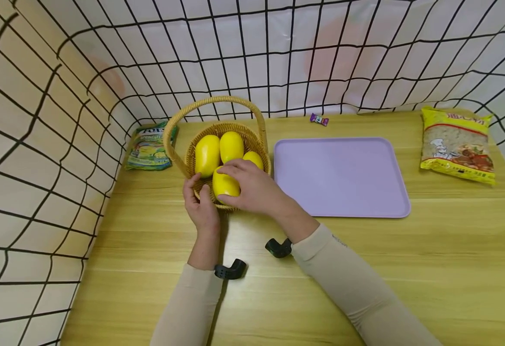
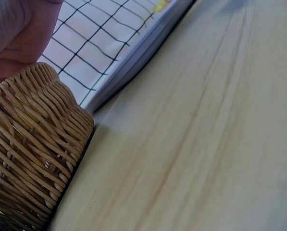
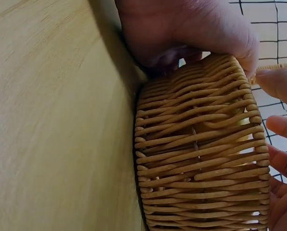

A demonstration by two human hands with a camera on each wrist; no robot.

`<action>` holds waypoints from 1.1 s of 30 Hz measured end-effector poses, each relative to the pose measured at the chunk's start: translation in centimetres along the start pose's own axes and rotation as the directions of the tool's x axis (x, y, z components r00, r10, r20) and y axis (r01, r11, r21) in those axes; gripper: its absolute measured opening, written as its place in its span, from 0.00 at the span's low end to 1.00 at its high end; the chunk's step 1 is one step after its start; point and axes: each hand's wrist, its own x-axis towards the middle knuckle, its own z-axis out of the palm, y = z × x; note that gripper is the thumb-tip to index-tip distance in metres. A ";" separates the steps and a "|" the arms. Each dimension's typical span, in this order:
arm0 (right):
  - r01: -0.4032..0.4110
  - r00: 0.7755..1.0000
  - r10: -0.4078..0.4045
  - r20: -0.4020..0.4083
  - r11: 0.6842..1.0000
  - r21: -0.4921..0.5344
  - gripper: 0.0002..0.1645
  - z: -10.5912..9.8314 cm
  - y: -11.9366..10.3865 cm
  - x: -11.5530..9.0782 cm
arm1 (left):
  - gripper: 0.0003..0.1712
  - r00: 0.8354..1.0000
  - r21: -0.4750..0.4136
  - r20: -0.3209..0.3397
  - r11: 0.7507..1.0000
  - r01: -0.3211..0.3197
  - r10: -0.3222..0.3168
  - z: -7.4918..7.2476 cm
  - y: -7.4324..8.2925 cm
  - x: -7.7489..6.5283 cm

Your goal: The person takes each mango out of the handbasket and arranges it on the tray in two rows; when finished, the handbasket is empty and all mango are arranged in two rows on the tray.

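A round wicker basket with a tall arched handle stands on the table and holds several smooth yellow mangoes. My left hand grips the basket's near left rim, its thumb hooked over the edge. Reaching in from the right, my right hand has thumb and fingers around the nearest mango. That mango sits inside the basket, at the near rim. The woven basket side fills much of the right wrist view, and the left wrist view shows its weave too.
A lilac tray lies right of the basket, a small purple wrapped sweet behind it. A green packet is at the left, a yellow food bag at the far right. Black wire mesh borders the back and sides.
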 end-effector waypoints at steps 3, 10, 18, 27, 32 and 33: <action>0.002 1.000 -0.002 0.010 1.000 -0.018 0.36 0.2 0.0 0.2 | 0.19 1.000 0.009 0.001 1.000 0.011 -0.011 0.0 0.1 -0.1; 0.021 0.998 -0.020 0.057 0.999 -0.032 0.38 -0.1 -0.2 0.7 | 0.19 1.000 -0.003 -0.007 1.000 0.027 -0.027 -0.3 0.3 0.2; 0.083 0.982 -0.073 0.172 0.995 -0.052 0.42 -1.2 0.9 2.0 | 0.18 1.000 -0.041 -0.008 0.999 0.017 -0.017 -0.7 0.0 0.5; 0.075 0.966 -0.031 0.258 0.984 -0.163 0.48 -1.7 1.2 2.7 | 0.17 1.000 -0.049 -0.004 0.999 0.020 -0.020 -0.7 -0.2 0.5; 0.097 0.963 -0.043 0.266 0.976 -0.195 0.49 -1.6 1.4 2.7 | 0.17 1.000 -0.053 -0.007 0.998 0.025 -0.026 -0.6 -0.1 0.5; 0.100 0.962 -0.044 0.268 0.974 -0.201 0.48 -1.6 1.4 2.7 | 0.16 1.000 -0.053 -0.008 0.998 0.026 -0.027 -0.6 -0.1 0.6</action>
